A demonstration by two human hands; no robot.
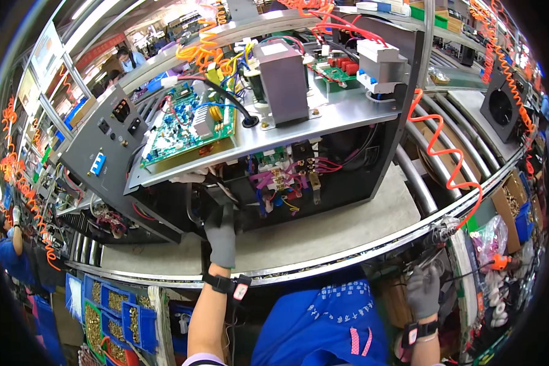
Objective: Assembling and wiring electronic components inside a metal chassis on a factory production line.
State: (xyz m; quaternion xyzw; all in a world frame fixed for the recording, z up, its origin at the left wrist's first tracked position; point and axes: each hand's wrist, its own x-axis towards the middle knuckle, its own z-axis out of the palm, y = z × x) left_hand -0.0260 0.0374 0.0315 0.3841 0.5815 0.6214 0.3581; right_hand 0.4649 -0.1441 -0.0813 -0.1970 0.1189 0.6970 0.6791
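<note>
Lower right: our right hand [423,291] closing on tool [440,235]. Centre: our left hand [221,236] reaching into chassis [348,177], grip unclear; wiring [280,181] looking fragile, chassis heavy, stiff.

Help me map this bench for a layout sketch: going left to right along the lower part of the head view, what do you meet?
Blue parts bins → left hand in a grey glove, reaching into the open metal chassis → blue apron → right hand at the power screwdriver → orange coiled hose.

chassis [323,183]: open black metal box on my grey bench mat, tilted, circuit boards and grey transformer on its shelf
wiring [280,180]: pink and red leads bunched inside, under the shelf
</note>
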